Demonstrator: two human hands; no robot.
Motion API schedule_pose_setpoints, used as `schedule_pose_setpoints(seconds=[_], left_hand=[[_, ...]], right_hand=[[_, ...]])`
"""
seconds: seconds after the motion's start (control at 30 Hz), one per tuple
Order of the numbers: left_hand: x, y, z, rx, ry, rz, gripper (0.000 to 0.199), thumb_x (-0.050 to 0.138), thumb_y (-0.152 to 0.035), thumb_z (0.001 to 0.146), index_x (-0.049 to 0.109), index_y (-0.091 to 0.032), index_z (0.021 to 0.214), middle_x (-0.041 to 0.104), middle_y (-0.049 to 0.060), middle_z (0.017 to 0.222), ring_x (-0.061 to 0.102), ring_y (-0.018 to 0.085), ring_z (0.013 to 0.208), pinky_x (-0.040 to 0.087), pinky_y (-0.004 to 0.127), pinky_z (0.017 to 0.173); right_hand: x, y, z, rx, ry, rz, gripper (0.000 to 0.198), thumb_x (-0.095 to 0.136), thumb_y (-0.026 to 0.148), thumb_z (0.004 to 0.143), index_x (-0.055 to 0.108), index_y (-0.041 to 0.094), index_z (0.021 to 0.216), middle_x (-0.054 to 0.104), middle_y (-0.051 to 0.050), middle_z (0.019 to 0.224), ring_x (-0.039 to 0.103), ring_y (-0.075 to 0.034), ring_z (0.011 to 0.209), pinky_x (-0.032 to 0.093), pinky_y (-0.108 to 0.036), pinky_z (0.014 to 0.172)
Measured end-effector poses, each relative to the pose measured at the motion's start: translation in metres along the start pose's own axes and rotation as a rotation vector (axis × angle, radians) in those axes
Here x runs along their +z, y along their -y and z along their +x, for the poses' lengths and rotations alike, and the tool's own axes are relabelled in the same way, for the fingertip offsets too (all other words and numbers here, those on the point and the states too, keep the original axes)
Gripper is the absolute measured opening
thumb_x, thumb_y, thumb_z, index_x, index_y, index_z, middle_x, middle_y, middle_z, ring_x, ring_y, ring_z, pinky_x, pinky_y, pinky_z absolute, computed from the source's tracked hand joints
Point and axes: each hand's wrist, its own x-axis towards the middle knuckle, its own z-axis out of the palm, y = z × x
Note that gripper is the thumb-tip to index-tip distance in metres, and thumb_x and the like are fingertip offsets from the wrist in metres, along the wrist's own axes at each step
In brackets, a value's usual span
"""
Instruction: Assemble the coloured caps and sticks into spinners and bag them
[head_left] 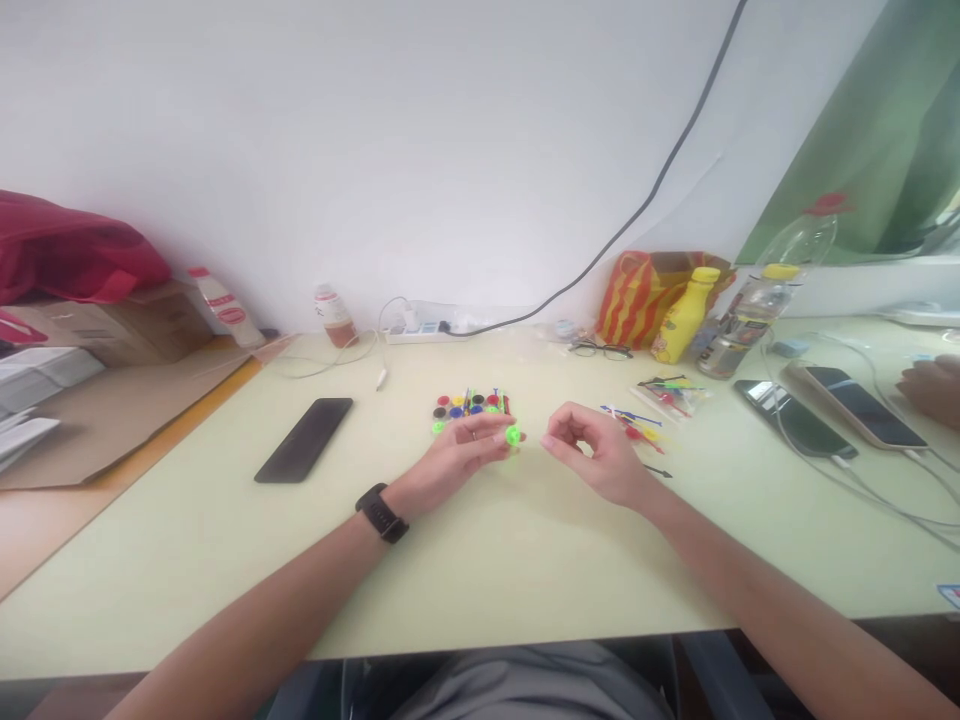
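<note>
Between the thumb and fingers of my left hand (pixel 454 455) is a small bright green round plastic piece (pixel 513 436). My right hand (pixel 596 450) is a little to the right of it, not touching it. Its thumb and fingertips are curled together in a pinch, and anything between them is too small or hidden to make out. Just beyond my left hand lies a group of small round pieces (pixel 458 411) in red, yellow, blue, black and green, partly covered by my fingers. Thin coloured plastic sticks (pixel 637 416) with arrow-like ends lie loose beyond my right hand.
A black phone (pixel 304 440) lies at left. A clear bag (pixel 671 397), glasses (pixel 600 350), a yellow bottle (pixel 686 315) and a striped bag (pixel 630 290) stand or lie at back right. Two charging phones (pixel 862 405) sit near another person's hand (pixel 932 390). Cardboard (pixel 135 400) covers the left side.
</note>
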Motion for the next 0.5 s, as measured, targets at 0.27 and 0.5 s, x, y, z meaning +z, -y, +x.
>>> schedule_pose_setpoints(seconds=[0.27, 0.5], left_hand=[[0.003, 0.002, -0.001, 0.014, 0.001, 0.098, 0.035, 0.088, -0.03, 0.081, 0.078, -0.018, 0.112, 0.076, 0.008, 0.106, 0.072, 0.021, 0.099, 0.054, 0.041, 0.099], [0.002, 0.004, -0.001, 0.023, 0.018, 0.127, 0.034, 0.089, -0.03, 0.08, 0.077, -0.018, 0.11, 0.075, 0.008, 0.103, 0.072, 0.021, 0.096, 0.055, 0.043, 0.098]], right_hand=[[0.003, -0.007, 0.0, 0.023, -0.046, -0.1, 0.023, 0.072, 0.037, 0.09, 0.058, 0.022, 0.079, 0.045, 0.005, 0.062, 0.039, -0.012, 0.054, 0.032, -0.026, 0.049], [0.004, -0.012, -0.001, 0.03, -0.03, -0.135, 0.022, 0.074, 0.035, 0.087, 0.059, 0.022, 0.079, 0.039, 0.008, 0.059, 0.035, -0.01, 0.052, 0.029, -0.025, 0.049]])
